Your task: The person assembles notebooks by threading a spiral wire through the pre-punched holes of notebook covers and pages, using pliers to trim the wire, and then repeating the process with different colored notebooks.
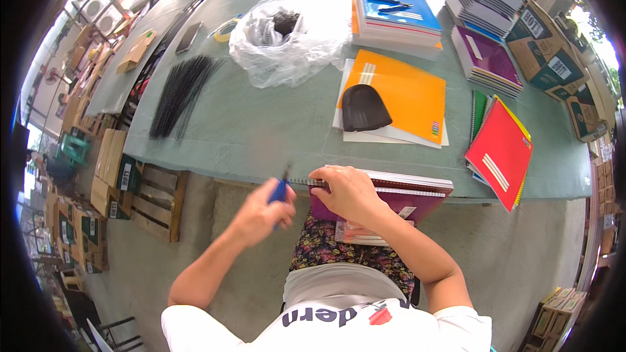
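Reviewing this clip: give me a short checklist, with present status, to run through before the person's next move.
1. Blue-handled tool in the left hand: ok, gripped.
2. Purple notebook steadied: ok, the right hand holds its left end.
3. Coil end exposed: ok, it sticks out leftward past the notebook, toward the tool.
4. Tool tip touching the coil: cannot tell, the tip is blurred.
5. Notebook fully on the table: not ok, it reaches past the front edge, over the lap.
6. Loose black coils clear of both hands: ok, they lie farther left.
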